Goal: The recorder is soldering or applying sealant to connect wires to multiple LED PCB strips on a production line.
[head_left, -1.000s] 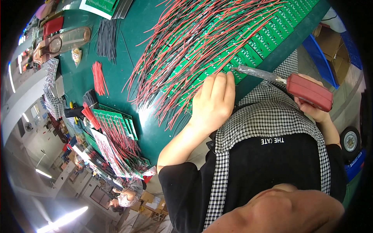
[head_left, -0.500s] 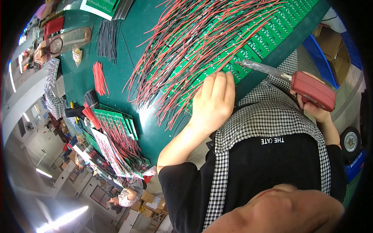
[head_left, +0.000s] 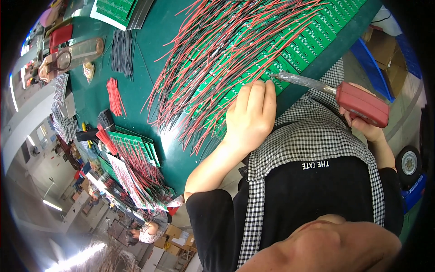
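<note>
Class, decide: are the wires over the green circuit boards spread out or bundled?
Spread out: the red and black wires fan across the circuit boards, and their ends splay apart over the table.

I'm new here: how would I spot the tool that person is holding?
Find the green table; along its near edge lie green circuit boards partly covered with red and black wires. Beyond that edge, the person's right hand holds the tool. Unlike the thin wires, it has a chunky dull red handle and a long, silvery shaft pointing at the boards.
</note>
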`<state>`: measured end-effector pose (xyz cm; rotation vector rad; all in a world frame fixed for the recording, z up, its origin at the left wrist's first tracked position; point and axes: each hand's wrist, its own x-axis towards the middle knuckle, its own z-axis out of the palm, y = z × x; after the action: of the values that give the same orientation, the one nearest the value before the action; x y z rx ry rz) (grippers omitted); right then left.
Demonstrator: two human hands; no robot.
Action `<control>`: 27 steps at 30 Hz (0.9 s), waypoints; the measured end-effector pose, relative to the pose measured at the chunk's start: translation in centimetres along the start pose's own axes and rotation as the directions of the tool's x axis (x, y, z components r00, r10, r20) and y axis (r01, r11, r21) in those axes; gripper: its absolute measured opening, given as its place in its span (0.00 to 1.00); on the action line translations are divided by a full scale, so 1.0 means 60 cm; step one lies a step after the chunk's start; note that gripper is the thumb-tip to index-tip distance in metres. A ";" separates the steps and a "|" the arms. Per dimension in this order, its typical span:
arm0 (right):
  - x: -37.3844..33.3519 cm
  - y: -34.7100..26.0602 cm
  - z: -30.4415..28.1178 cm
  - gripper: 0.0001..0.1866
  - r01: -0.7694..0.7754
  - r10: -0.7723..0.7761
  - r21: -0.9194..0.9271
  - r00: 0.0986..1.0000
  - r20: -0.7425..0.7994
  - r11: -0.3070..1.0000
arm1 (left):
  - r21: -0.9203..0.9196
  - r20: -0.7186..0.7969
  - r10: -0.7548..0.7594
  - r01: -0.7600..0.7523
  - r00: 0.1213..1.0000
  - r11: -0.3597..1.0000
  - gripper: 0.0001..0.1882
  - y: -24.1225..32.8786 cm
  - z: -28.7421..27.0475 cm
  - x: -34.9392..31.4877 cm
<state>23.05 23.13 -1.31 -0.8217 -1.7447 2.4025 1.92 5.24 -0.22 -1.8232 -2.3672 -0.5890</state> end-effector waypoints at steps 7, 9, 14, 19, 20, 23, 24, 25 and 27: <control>0.006 0.011 -0.031 0.39 0.174 -0.158 -0.290 0.984 0.078 0.941 | 0.066 0.010 0.085 -0.086 0.996 0.994 0.12 -0.006 0.003 0.004; 0.007 0.009 -0.037 0.38 0.299 -0.247 -0.380 0.952 0.180 0.875 | 0.064 0.009 0.087 -0.087 0.996 0.994 0.12 -0.005 0.005 0.005; 0.003 -0.006 -0.013 0.42 0.037 -0.029 -0.143 0.998 0.057 0.989 | 0.019 0.007 0.014 -0.014 1.000 1.000 0.15 0.002 0.002 0.004; -0.002 0.014 -0.018 0.45 0.057 -0.056 -0.013 0.998 0.019 0.998 | 0.009 0.044 -0.002 0.002 0.999 1.000 0.15 0.001 0.007 0.008; -0.003 0.013 -0.014 0.46 0.095 -0.095 -0.006 0.995 0.012 0.995 | 0.009 0.041 -0.001 0.001 0.999 1.000 0.15 -0.002 0.004 0.006; -0.004 0.003 -0.012 0.43 0.058 -0.057 -0.025 0.998 0.041 0.998 | 0.041 0.042 0.059 -0.061 0.997 0.997 0.14 -0.008 -0.001 0.002; -0.002 0.000 -0.012 0.43 0.059 -0.058 -0.026 0.997 0.041 0.998 | 0.050 0.036 0.060 -0.062 0.998 0.997 0.14 -0.008 -0.001 0.002; 0.002 -0.002 -0.012 0.39 0.112 -0.107 -0.061 0.991 0.081 0.992 | 0.058 0.031 0.061 -0.063 0.998 0.996 0.14 -0.007 -0.001 0.001; 0.005 -0.003 -0.014 0.34 0.167 -0.154 -0.094 0.980 0.123 0.982 | 0.061 0.035 0.063 -0.065 0.997 0.996 0.14 -0.007 -0.002 0.002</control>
<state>23.12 24.00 -1.44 -0.5363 -1.9115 2.3134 1.47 5.22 -0.18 -1.8887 -2.3095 -0.4766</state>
